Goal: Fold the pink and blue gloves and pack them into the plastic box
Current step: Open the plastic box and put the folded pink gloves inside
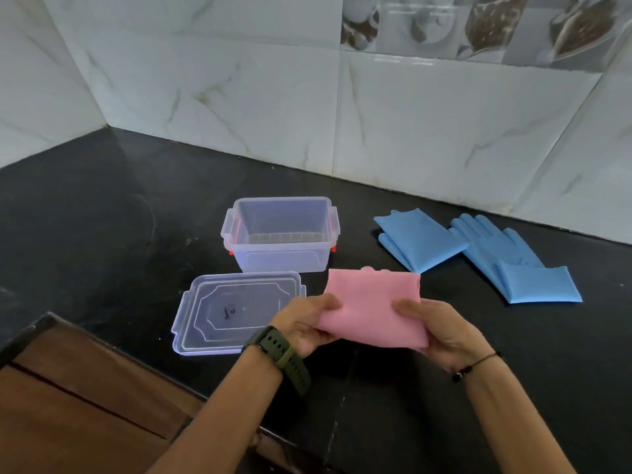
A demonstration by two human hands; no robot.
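While both palms face inward, left hand and right hand grip the pink glove.

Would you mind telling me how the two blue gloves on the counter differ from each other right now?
The left blue glove is folded into a compact, roughly square shape; the right blue glove lies stretched out with only its cuff turned over. The left one's finger parts are mostly tucked underneath, while the right one's are spread in plain view. Both rest untouched on the black counter, outside the plastic box.
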